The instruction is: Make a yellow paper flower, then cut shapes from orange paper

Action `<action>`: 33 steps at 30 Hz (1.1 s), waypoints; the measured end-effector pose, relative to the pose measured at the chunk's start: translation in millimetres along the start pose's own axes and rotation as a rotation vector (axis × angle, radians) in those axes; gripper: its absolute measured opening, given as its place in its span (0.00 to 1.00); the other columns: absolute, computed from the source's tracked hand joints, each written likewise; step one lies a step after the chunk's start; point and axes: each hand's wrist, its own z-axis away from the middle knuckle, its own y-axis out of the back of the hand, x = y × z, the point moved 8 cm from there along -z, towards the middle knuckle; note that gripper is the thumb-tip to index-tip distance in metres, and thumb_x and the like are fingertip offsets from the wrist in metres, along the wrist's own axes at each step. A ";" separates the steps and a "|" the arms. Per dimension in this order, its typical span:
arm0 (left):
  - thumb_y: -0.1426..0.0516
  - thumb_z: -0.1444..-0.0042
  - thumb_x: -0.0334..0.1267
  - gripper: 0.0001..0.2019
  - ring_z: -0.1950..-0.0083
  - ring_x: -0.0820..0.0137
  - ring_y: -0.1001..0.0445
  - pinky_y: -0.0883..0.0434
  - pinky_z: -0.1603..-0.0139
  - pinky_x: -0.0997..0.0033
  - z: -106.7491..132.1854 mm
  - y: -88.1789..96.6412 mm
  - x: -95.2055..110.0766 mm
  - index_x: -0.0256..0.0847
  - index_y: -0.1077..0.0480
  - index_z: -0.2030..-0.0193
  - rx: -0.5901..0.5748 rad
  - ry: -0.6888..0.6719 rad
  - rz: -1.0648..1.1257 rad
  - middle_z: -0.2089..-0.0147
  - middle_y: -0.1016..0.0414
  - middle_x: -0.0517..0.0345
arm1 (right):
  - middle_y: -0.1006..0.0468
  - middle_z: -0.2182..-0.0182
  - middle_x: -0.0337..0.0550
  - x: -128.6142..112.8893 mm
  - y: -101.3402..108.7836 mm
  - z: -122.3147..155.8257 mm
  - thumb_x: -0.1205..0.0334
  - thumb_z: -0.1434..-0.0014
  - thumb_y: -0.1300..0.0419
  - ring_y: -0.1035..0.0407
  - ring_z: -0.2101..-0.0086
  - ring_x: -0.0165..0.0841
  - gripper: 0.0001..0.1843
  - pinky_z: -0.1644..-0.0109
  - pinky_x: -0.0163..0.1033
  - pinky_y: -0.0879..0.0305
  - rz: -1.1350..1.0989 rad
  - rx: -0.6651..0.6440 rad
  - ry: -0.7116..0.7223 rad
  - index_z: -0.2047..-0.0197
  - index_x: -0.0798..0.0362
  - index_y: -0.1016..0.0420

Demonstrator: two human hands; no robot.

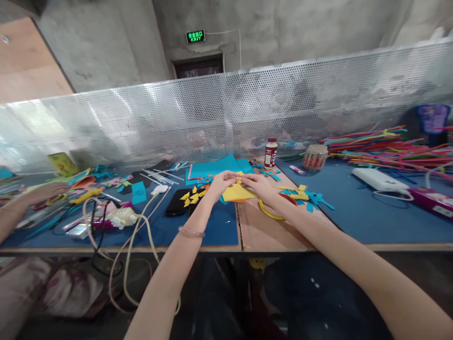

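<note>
A: Where is free room?
B: On the right of the bench (371, 222), before the white device (378, 179) — there one can pass.
A: And what obstructs?
B: Left of the left grip (222, 182), the phone (173, 207) and looped cables (125, 274); behind, the perforated screen (247, 101).

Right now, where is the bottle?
In the head view, the bottle stands right of centre, beyond the right hand, before the metal screen.
</note>
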 end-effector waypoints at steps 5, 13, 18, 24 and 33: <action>0.40 0.51 0.41 0.12 0.58 0.68 0.26 0.32 0.60 0.71 -0.6 -0.8 -4.2 0.39 0.27 0.60 0.017 0.037 0.061 0.59 0.23 0.52 | 0.21 0.58 0.48 4.9 0.3 0.6 0.50 0.49 0.36 0.28 0.62 0.38 0.21 0.59 0.40 0.33 -0.084 0.022 -0.046 0.55 0.54 0.21; 0.40 0.52 0.39 0.09 0.60 0.71 0.27 0.32 0.59 0.71 2.6 -3.4 -2.0 0.42 0.30 0.63 0.020 0.066 0.116 0.63 0.25 0.57 | 0.21 0.60 0.48 5.5 -3.8 3.8 0.52 0.51 0.35 0.28 0.65 0.34 0.19 0.63 0.36 0.34 -0.227 0.020 -0.064 0.58 0.55 0.21; 0.40 0.52 0.41 0.09 0.61 0.71 0.27 0.32 0.60 0.71 2.8 -6.2 -2.5 0.42 0.31 0.64 0.003 0.086 0.142 0.64 0.26 0.58 | 0.21 0.64 0.45 12.4 -2.1 -0.5 0.52 0.52 0.34 0.30 0.67 0.32 0.18 0.62 0.36 0.35 -0.303 0.035 -0.046 0.60 0.54 0.21; 0.41 0.49 0.45 0.10 0.63 0.73 0.27 0.32 0.62 0.73 0.4 -5.8 -4.0 0.41 0.31 0.65 -0.001 0.085 0.163 0.64 0.27 0.58 | 0.23 0.68 0.43 15.5 -1.5 -2.5 0.54 0.53 0.33 0.31 0.69 0.31 0.17 0.63 0.36 0.35 -0.358 0.037 -0.042 0.61 0.54 0.22; 0.37 0.53 0.49 0.16 0.60 0.72 0.28 0.32 0.60 0.73 2.5 -5.0 -1.3 0.40 0.29 0.64 -0.008 0.046 0.147 0.63 0.26 0.57 | 0.24 0.71 0.41 13.2 -4.0 -2.1 0.55 0.54 0.32 0.31 0.70 0.31 0.15 0.63 0.36 0.36 -0.456 0.034 -0.047 0.64 0.54 0.22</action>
